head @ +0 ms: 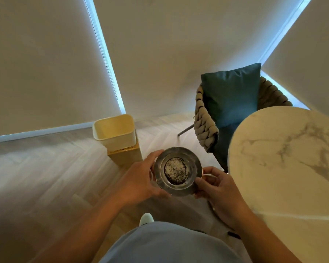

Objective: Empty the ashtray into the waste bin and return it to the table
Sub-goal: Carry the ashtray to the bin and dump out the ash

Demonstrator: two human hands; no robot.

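metal ashtray (178, 171) gripped at its rim by both hands, seemingly level, waste bin (115, 130) open beyond.

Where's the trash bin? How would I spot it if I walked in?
Find the round marble table and the woven chair with a blue cushion. Left of the chair, on the wooden floor by the blinds, stands the waste bin: a pale yellow, open-topped box, the only container there.

The round dark metal ashtray (178, 171), level with speckled ash in its well, sits at 6 o'clock. The cream rectangular plastic waste bin (115, 130) stands open at 10 o'clock of it; the round white marble table (285, 160) lies at 3 o'clock.
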